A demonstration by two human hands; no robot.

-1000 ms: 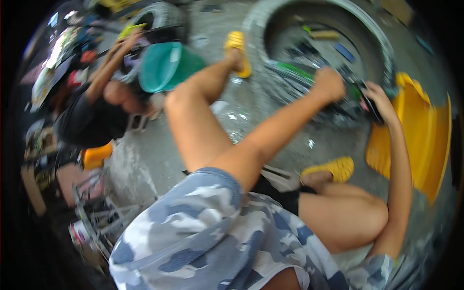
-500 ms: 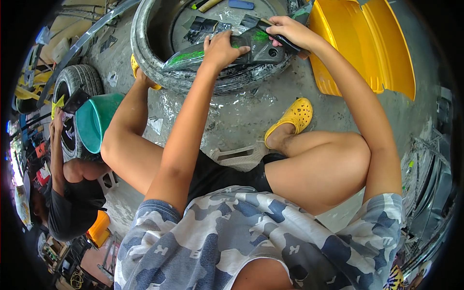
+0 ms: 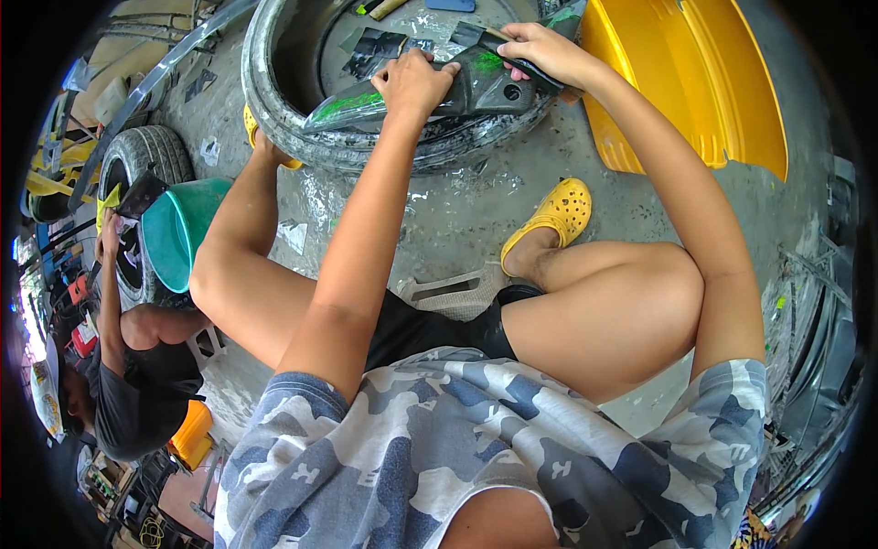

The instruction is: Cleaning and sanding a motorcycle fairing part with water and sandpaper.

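A dark plastic panel [image 3: 508, 96] with bright green patches lies across a large tyre [image 3: 274, 128] laid flat. My left hand [image 3: 413, 90] grips the panel's middle, fingers bent over it and thumb out to the right. My right hand [image 3: 540, 57], at the panel's right part, is closed on a black flat strip-like tool [image 3: 550, 81] that rests against the panel. Inside the tyre are black sheet scraps [image 3: 370, 55], a blue block [image 3: 448, 5] and a short tan stick [image 3: 389, 9].
A curved yellow panel [image 3: 686, 78] stands at upper right. At left, a co-worker [image 3: 137, 407] sits beside a teal bucket [image 3: 176, 238] and an upright tyre [image 3: 146, 160], handling a yellow item. A low plastic stool [image 3: 444, 297] is under me; bent dark scrap [image 3: 814, 366] lines the far right.
The view has swung since a second ago, bringing the tyre to top centre. My left hand has settled on the panel and, in the last half second, shifted slightly upward.
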